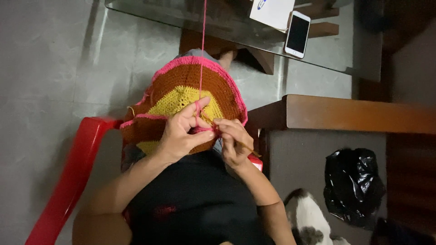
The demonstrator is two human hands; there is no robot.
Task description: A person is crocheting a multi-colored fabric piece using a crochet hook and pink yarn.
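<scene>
My left hand (181, 131) pinches the near edge of a round crochet piece (186, 97), thumb and fingers closed on the fabric, with a pink yarn strand (202, 41) running over my raised forefinger and straight up toward twelve o'clock. My right hand (232, 140), just beside it at three o'clock, is closed around a slim crochet hook (247, 147), whose tip meets the pink rim; the view is dim, so I cannot tell whether a loop sits on it. The piece drapes over my lap: a yellow centre, a wide brown band, then a pink border. The border looks complete along the far arc, and I judge the round in hand is being worked at the near edge. At one o'clock a white phone (298, 34) lies on a glass worktop (181, 16). At five o'clock sits a black plastic bag (352, 183). A red chair arm (72, 168) runs at eight o'clock.
</scene>
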